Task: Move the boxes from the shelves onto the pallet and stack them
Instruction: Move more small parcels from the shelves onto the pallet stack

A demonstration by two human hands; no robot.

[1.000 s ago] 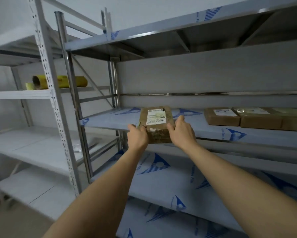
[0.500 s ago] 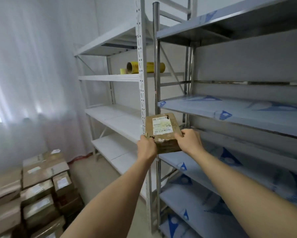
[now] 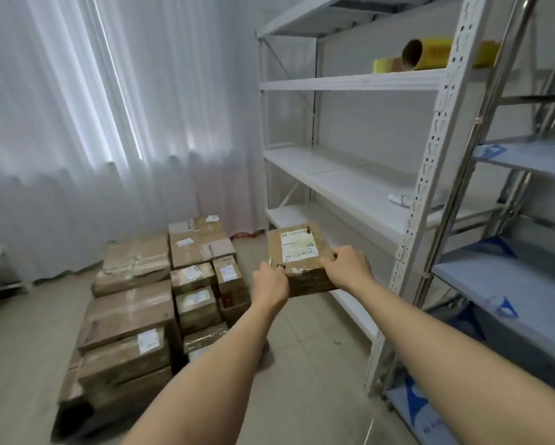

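I hold a small brown cardboard box [image 3: 297, 252] with a white label in front of me, above the floor. My left hand [image 3: 271, 285] grips its near left corner and my right hand [image 3: 350, 268] grips its right side. Down to the left, a stack of several brown boxes [image 3: 141, 303] stands on the floor; the pallet under them is hidden. The held box is to the right of that stack and higher than it.
A white rack [image 3: 359, 175] stands straight ahead with yellow rolls [image 3: 430, 54] on an upper shelf. A steel rack with blue-printed film [image 3: 510, 284] is at the right. White curtains [image 3: 93, 123] cover the left wall. Tiled floor [image 3: 301, 364] lies between stack and racks.
The view has swung left from the steel rack toward the stack of boxes. Both hands keep the same hold on the small box, which has come off the shelf.
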